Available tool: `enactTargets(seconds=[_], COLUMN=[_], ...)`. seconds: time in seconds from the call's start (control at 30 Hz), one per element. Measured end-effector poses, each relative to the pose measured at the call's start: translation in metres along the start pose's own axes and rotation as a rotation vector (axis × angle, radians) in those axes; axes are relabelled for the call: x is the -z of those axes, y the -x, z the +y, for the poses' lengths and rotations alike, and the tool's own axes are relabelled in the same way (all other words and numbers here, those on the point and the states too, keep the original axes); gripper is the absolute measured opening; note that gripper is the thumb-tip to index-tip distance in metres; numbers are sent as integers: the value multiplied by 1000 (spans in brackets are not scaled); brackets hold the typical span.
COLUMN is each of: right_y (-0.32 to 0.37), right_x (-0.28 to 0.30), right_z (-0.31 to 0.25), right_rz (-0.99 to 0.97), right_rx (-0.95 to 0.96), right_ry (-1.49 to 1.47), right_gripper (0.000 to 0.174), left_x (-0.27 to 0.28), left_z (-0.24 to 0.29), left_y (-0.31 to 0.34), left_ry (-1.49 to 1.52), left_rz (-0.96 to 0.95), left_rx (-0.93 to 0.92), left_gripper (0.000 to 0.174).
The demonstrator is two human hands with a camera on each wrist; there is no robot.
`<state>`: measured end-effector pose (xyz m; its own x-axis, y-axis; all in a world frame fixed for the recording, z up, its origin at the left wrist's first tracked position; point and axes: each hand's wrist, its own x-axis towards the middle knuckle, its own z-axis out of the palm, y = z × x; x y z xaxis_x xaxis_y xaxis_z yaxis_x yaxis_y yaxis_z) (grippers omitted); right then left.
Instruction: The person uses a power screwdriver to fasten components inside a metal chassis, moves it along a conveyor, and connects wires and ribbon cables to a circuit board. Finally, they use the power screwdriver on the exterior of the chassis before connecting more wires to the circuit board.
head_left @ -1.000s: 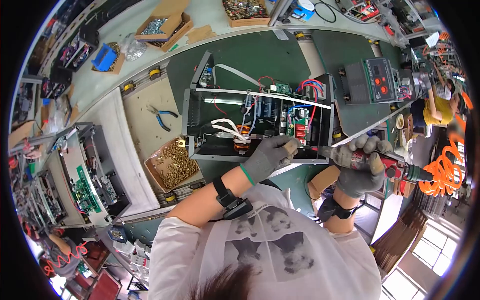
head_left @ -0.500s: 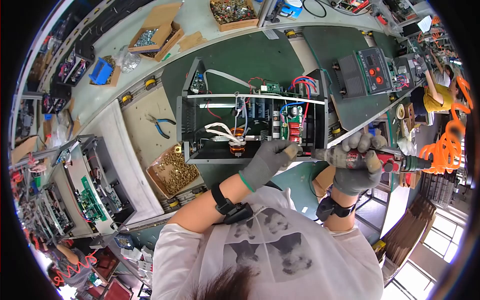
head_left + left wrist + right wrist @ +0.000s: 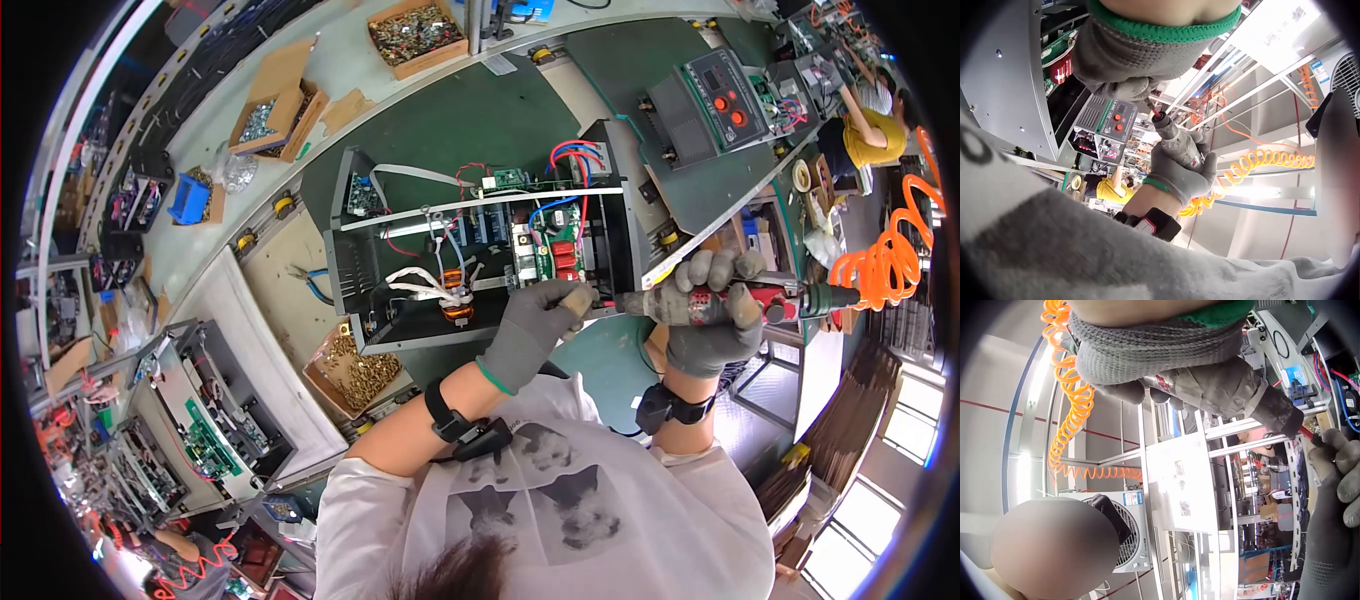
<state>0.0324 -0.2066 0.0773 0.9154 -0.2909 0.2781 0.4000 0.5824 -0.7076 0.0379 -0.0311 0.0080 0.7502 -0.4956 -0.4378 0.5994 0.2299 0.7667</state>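
- Lettering (image 3: 1162,382) on driver (image 3: 660,306): red, illegible.
- R hand (image 3: 714,338) grips driver; L hand (image 3: 532,335) pinches bit (image 3: 1306,432) nr open chassis (image 3: 350,270), frame ctr.
- Wrist views only: fan unit (image 3: 1138,534) w/ blue label (image 3: 1133,499).

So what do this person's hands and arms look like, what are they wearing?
The left hand and right hand wear grey knit gloves with green cuffs and tan patches near some tips. Each wrist has a black strap carrying a dark boxy device. The white sleeves end around the elbows.
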Motion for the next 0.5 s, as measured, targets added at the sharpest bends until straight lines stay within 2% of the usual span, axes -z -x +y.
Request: enactTargets(seconds=[0.13, 0.2, 0.23, 0.3, 0.33, 0.4, 0.43, 0.5], right_y=[-1, -1, -1, -1, -2, -4, -4, -4], right_x=[12, 14, 15, 22, 25, 30, 32, 35], right_z=[-1, -2, -3, -5, -6, -10, -12, -15], right_rz=[2, 37, 67, 92, 118, 106, 124, 162], right_rx=[13, 20, 22, 49, 69, 74, 96, 132], right_ry=[-49, -66, -80, -98, -112, -115, -87, -55], right_gripper=[26, 26, 25, 25, 26, 25, 24, 23], left_x=[-2, -2, 2, 13, 17, 18, 15, 8], left_z=[-8, -6, -7, -11, -17, -27, -29, -31], left_y=[-8, -17, -21, -33, -43, -63, -70, -78], left_ry=[52, 470, 463, 576, 570, 577, 578, 648], left_rz=[-66, -65, -64, -133, -132, -83, -55, -43], left_rx=[27, 341, 343, 462, 460, 605, 585, 582], left_gripper=[42, 52, 52, 58, 58, 57, 50, 47])
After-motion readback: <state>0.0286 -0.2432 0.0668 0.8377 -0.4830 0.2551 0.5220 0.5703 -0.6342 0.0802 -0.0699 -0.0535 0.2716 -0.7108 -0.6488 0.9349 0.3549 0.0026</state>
